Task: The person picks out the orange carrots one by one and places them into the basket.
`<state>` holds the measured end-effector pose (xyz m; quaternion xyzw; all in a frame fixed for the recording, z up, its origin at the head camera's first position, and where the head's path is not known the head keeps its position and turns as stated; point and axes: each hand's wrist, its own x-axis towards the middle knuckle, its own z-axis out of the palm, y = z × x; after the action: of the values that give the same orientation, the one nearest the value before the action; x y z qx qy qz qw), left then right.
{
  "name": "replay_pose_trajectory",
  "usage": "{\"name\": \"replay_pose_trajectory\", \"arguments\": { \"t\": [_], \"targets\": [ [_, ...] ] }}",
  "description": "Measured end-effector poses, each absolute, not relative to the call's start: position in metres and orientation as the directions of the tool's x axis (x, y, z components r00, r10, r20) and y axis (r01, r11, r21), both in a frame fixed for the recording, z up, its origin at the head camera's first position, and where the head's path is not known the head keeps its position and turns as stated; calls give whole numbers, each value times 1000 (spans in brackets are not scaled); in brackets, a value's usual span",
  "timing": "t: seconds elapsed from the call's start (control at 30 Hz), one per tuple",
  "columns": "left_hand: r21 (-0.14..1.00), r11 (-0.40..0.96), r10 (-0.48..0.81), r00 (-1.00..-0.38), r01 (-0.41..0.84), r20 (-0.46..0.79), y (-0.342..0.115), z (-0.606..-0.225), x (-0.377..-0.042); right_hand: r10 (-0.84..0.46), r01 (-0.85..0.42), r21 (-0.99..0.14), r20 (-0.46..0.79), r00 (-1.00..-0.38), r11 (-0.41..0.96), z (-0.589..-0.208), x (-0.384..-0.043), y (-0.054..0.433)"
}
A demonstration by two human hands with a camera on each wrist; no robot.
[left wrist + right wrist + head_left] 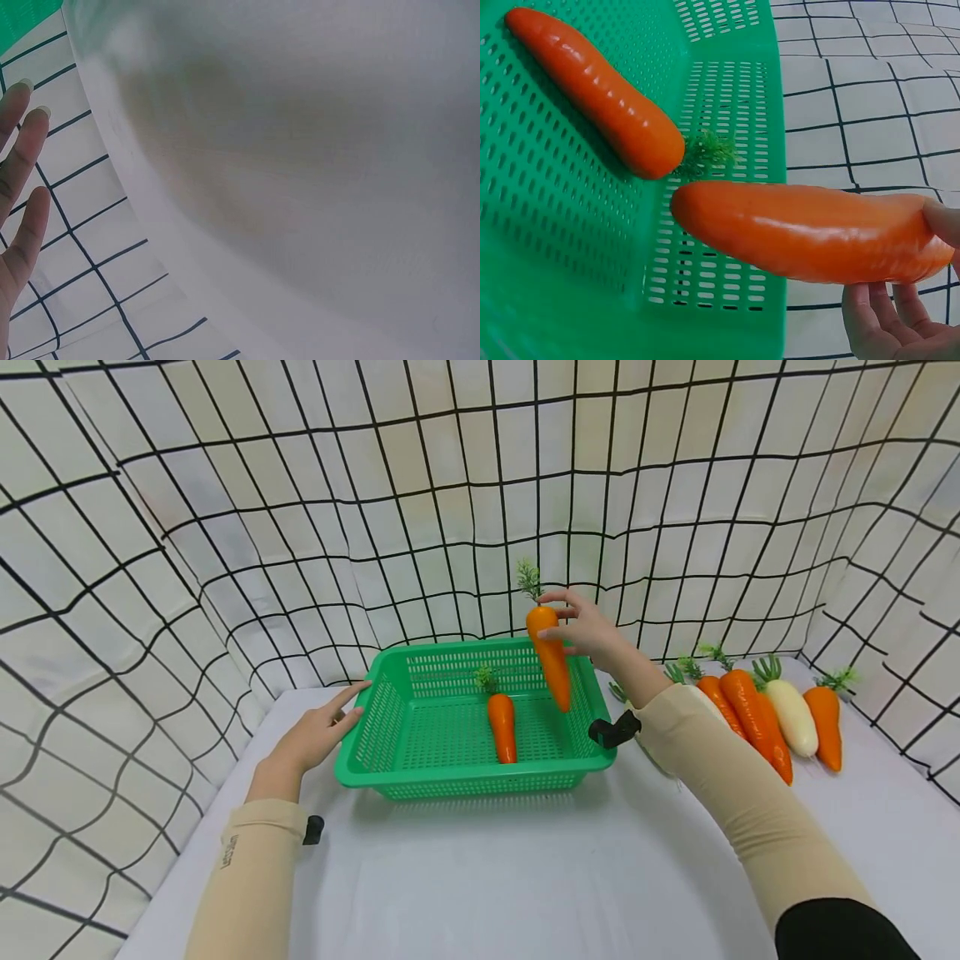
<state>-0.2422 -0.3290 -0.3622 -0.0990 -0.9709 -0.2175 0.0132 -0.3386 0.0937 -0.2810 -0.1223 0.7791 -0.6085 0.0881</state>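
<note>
My right hand [588,631] pinches a carrot [551,652] near its leafy top, over the right end of a green plastic basket [480,774]. The tip of this carrot slants down into the basket. A second carrot [502,727] lies on the basket floor, with its leaves toward the back wall. Seen from the right wrist, the held carrot [802,229] lies across the basket's wall, with thumb and fingers at its thick end. At the basket's left rim, my left hand [311,739] rests its extended fingertips; the left wrist view shows those fingers [31,154] spread.
To the right on the white table [480,877] lie several carrots [750,706] and a white radish [791,717]. Another green-topped vegetable [651,753] is mostly hidden behind my right arm. A black grid over white cloth [480,510] encloses the table's back and sides.
</note>
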Motion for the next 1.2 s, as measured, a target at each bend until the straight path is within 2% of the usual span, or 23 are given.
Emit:
{"name": "replay_pose_trajectory", "arguments": {
  "t": [0.33,0.7,0.83,1.0,1.2],
  "targets": [
    [425,887,172,-983,180,58,-329,-363,-241,-292,-18,-986,-31,-956,165,-300,-350,70],
    [426,886,174,-983,182,60,-330,-362,-241,-265,56,-981,-105,-959,184,-320,-356,55],
    [424,889,165,-985,172,54,-329,-362,-241,-302,51,-969,-125,-945,242,-322,-356,54],
    [414,896,156,-987,160,42,-329,-362,-242,-378,1,-920,-162,-911,391,-328,-357,52],
    [421,893,158,-987,161,43,-328,-361,-242,-435,-10,-863,-246,-866,506,-333,-355,49]
  ]
}}
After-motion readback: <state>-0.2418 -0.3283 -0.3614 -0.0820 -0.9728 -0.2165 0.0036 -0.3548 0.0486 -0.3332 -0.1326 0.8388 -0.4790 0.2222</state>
